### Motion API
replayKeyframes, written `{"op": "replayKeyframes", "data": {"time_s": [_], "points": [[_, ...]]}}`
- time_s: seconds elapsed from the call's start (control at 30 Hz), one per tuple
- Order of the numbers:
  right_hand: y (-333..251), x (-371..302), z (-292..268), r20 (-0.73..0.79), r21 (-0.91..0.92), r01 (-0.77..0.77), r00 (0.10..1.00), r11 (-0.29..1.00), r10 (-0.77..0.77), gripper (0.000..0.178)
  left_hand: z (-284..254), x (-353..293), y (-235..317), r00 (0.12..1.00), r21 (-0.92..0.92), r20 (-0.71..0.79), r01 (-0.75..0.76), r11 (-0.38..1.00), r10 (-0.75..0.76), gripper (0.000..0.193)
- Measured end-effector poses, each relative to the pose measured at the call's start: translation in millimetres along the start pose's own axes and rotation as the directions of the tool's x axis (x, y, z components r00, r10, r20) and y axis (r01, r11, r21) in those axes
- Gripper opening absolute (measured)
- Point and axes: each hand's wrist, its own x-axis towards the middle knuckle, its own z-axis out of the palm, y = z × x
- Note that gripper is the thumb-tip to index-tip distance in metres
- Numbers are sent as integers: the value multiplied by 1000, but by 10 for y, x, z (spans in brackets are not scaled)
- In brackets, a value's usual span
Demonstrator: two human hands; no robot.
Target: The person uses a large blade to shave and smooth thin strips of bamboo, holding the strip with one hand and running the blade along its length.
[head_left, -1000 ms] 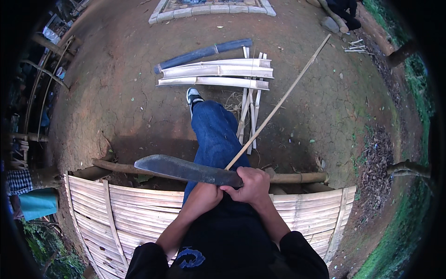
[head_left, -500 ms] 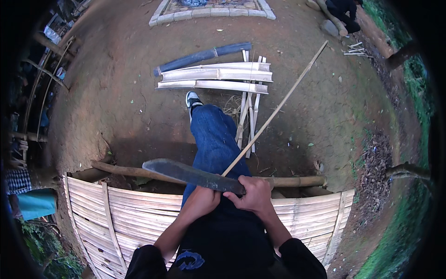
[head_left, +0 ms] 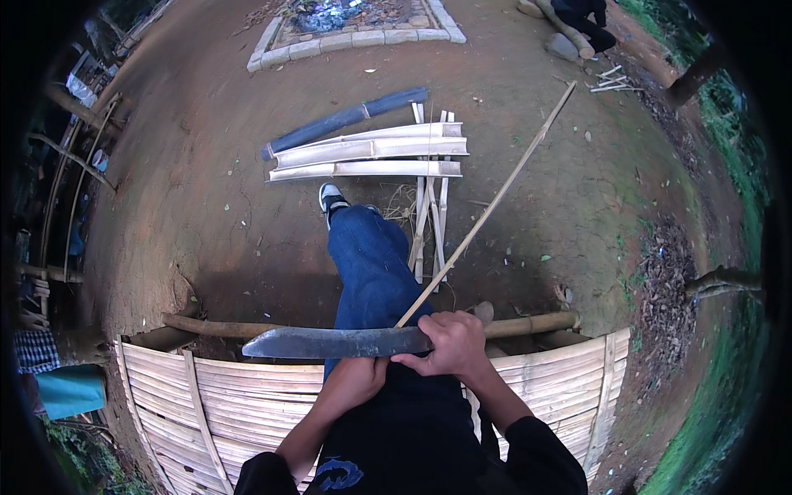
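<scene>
A machete (head_left: 330, 343) with a long dark blade lies nearly level across my lap, its tip to the left. My right hand (head_left: 452, 345) is closed around its handle end, thumb toward the blade. Below the blade, my left hand (head_left: 356, 381) is closed, with its fingertips partly hidden. A long thin bamboo strip (head_left: 503, 191) slants from my hands to the far right. Its near end passes behind the blade toward my left fingers. My jeans-clad leg (head_left: 367, 256) stretches out under the strip.
I sit on a bamboo-slat bench (head_left: 256, 388) with a pole (head_left: 528, 324) along its front. Ahead lie split bamboo halves (head_left: 371, 149), a dark bamboo pole (head_left: 346, 120) and narrow bamboo strips (head_left: 429, 223). A stone-edged fire pit (head_left: 359, 40) is beyond. Another person (head_left: 584, 21) is at the far right.
The machete blade has swung from a slant to nearly level, its tip lower, with more of its flat side showing. The right hand has turned with it. My view has shifted slightly.
</scene>
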Motion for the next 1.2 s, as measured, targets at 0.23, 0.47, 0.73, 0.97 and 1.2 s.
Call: {"op": "replayKeyframes", "data": {"time_s": [0.23,0.47,0.73,0.97,1.2], "points": [[577,36,-47,-128,109,-523,836,846,533,53,-254,-83,247,929,17,162,334,942,-332,23],[59,21,-29,-65,52,-68,995,996,71,58,-183,21,173,1000,64,4,-24,998,23,23],[918,67,-275,-260,143,-536,791,832,554,43,-308,-134,263,958,87,154,231,969,-242,24],[239,55,-211,-55,-53,-88,995,995,85,55,-259,-50,235,964,120,154,201,972,-218,25],[1193,162,-410,-246,145,-632,723,762,646,44,-405,-284,263,956,176,149,226,958,-253,25]]}}
